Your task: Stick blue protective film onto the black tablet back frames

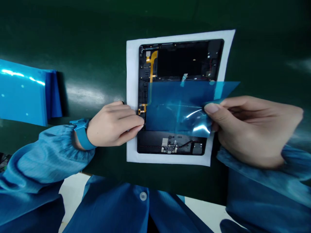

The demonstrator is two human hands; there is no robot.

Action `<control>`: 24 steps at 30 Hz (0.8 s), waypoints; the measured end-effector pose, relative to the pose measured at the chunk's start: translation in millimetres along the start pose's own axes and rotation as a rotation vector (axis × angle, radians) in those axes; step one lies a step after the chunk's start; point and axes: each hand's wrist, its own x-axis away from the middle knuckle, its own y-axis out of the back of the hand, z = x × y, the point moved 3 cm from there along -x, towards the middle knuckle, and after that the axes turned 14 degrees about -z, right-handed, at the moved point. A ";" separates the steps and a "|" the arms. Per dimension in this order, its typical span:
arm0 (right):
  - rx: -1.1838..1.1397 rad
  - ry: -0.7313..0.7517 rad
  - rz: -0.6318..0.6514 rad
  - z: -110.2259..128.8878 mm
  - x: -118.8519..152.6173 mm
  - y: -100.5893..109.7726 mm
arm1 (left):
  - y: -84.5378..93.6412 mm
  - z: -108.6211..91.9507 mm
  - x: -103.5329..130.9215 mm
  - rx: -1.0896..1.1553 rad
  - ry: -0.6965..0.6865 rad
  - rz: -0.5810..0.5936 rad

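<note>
A black tablet housing (179,61) lies with its inside facing up, showing orange flex cables (152,68) along its left side and a small circuit board (169,148) near the bottom. Over its middle is a see-through blue plastic film (167,106), its right part bent up and catching the light. My right hand (252,129) pinches the film's right edge between thumb and fingers. At the housing's left edge, my left hand (115,124) is closed with fingers curled; its fingertips touch near the film's left edge, and what they grip is hidden.
White sheet material (132,155) lies beneath the housing on the dark green table (97,58). To the left sits a stack of shiny blue film or sheets (23,97). A blue band (84,134) circles my left wrist, beside a gathered blue sleeve.
</note>
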 end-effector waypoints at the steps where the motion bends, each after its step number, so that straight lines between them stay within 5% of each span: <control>1: 0.011 -0.006 0.000 0.9 0.2 0.0 | 0.0 -0.1 -0.2 -0.003 0.000 0.004; 24: -0.038 -0.005 -0.006 -2.8 -0.7 -0.7 | -1.8 1.4 1.7 0.014 0.034 0.029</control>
